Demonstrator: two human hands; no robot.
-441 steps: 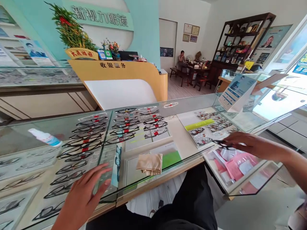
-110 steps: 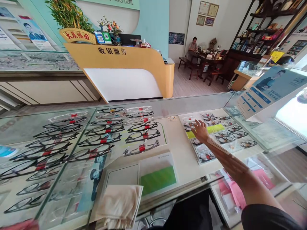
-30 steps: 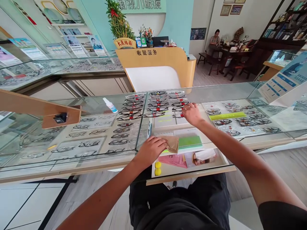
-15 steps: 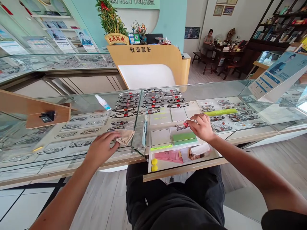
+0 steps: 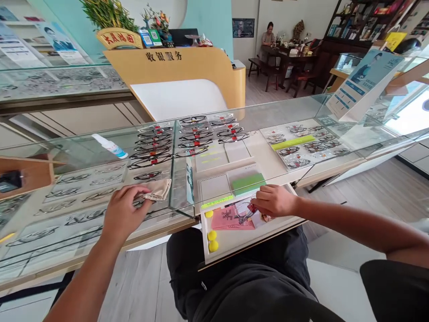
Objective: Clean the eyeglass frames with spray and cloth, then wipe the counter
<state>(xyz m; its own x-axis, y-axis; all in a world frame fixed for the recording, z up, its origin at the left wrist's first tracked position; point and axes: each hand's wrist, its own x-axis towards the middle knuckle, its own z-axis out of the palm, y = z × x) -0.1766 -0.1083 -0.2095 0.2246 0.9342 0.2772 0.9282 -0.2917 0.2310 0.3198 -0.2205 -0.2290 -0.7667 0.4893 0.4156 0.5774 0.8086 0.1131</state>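
My left hand (image 5: 126, 208) is closed on a folded beige cloth (image 5: 160, 189), low over the glass counter top. Pinched in my right hand (image 5: 273, 201) is a pair of glasses (image 5: 245, 214) with a red tag at the lens; my fingers hide part of the frame. The glasses hang above an open drawer (image 5: 221, 256), over a pink booklet (image 5: 223, 218). Several yellow round pieces (image 5: 212, 240) lie along the drawer's left side. Rows of tagged glasses (image 5: 154, 150) stand ahead of my left hand.
A white spray bottle (image 5: 110, 146) lies on the glass at the left. A green box (image 5: 248, 183) sits under the glass behind the drawer. A folded advertising card (image 5: 360, 85) stands at the right. Beyond the cashier desk (image 5: 174, 67), a person (image 5: 268, 38) sits by a dark table.
My right hand has brought the glasses down and toward me, from above the counter to over the drawer. The drawer stands further out. The view has shifted right; my left hand still holds the cloth.
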